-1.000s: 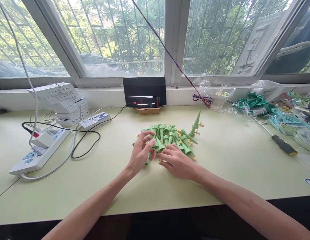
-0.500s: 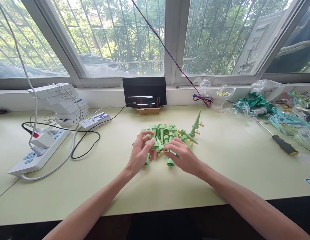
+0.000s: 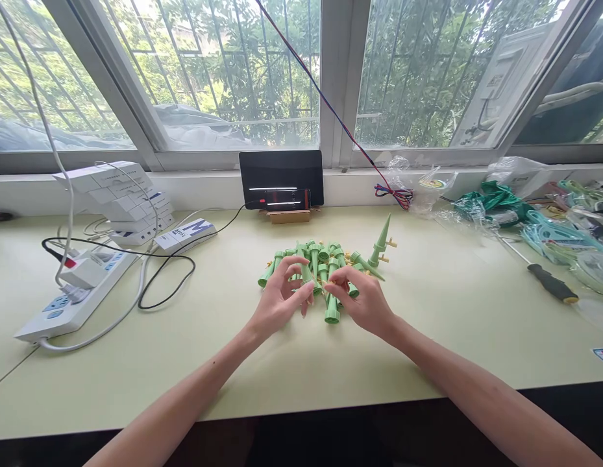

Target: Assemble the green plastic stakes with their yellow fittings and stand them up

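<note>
Barred windows (image 3: 223,71) with trees outside stretch behind a pale green table (image 3: 301,370). Between the table's back and front edges lies a pile of green spikes (image 3: 313,254) with yellow fittings. The person's left hand (image 3: 280,298), at the pile's near left side, curls its thumb and fingers around one green spike (image 3: 304,264). The right hand (image 3: 368,301) pinches a small yellow part (image 3: 326,283) between thumb and fingertips, just beside the left thumb. Compared with half a second ago, the left hand has shifted right, towards the other, and spikes at the pile's left end now show. The right hand has risen slightly, showing more of a lying spike (image 3: 332,316) whose ringed end points to the front edge. Behind the pile's right end, another spike (image 3: 380,241) stands tilted, unmoved. Pale tabletop runs from the hands to the front edge, and broad stretches separate the pile from a power strip (image 3: 52,321) towards the left and a screwdriver (image 3: 549,282) towards the right
</note>
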A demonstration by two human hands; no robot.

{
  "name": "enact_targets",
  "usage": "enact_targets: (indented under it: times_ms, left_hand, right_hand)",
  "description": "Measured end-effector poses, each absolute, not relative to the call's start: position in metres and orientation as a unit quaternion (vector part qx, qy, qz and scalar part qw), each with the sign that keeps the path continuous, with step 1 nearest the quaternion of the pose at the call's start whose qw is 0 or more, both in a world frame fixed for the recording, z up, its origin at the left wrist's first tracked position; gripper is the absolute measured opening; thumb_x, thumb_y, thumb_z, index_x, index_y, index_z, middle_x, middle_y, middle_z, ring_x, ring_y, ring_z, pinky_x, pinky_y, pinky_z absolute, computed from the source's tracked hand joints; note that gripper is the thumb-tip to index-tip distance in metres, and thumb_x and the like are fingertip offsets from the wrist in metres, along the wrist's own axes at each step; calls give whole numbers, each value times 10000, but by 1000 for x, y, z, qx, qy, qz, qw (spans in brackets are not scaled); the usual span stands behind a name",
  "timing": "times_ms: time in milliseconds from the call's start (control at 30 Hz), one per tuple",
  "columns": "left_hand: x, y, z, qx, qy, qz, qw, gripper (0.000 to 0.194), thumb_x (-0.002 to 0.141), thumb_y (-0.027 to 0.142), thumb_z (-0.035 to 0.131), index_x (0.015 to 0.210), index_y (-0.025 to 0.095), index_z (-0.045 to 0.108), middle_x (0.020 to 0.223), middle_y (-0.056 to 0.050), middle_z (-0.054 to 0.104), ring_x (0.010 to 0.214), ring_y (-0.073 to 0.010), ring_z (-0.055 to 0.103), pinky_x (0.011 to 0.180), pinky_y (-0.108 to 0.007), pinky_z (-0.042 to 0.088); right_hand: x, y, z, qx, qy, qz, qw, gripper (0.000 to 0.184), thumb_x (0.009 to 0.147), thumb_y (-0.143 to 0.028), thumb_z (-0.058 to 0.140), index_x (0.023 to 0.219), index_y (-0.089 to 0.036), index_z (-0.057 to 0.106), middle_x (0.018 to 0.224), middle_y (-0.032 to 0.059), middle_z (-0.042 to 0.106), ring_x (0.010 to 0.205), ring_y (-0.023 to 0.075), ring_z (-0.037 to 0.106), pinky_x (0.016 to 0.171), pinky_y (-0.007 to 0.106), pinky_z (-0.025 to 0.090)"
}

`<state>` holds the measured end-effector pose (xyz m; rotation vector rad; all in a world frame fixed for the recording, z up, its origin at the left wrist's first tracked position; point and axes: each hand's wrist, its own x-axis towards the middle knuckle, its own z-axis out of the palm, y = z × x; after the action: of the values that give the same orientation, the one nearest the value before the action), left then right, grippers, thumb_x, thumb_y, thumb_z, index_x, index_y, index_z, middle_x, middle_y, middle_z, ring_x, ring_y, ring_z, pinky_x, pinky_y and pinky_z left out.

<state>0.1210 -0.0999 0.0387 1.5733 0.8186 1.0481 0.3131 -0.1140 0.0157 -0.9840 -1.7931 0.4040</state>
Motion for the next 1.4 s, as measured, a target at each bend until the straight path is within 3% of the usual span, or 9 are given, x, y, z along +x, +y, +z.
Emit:
enact_targets:
  times_ms: [467,800,1400]
  left_hand:
    - [121,-99,33,673,321,413,523,469,865,318,658,1262,304,409,956,-19,527,734,-142,630,565,-241,528]
    - [122,-100,32,677,308,406,531,466,866,311,651,1263,315,407,907,-1,490,751,-143,625,559,-218,514]
    - [123,-100,33,648,296,424,559,571,860,302,674,1307,311,318,1018,-35,558,744,-143,632,567,-248,526]
  right_hand:
    - [311,-115,17,-404,-664,300,553,136,932,-347,585,949,-214,605,885,41,664,828,184,658,756,327,556]
    - [311,-115,18,-397,-668,309,548,149,936,-361,578,948,-215,605,895,46,659,818,188,666,785,349,567]
    - [312,-113,16,-404,-684,303,526,131,938,-323,573,912,-208,629,869,37,665,802,178,640,755,322,551]
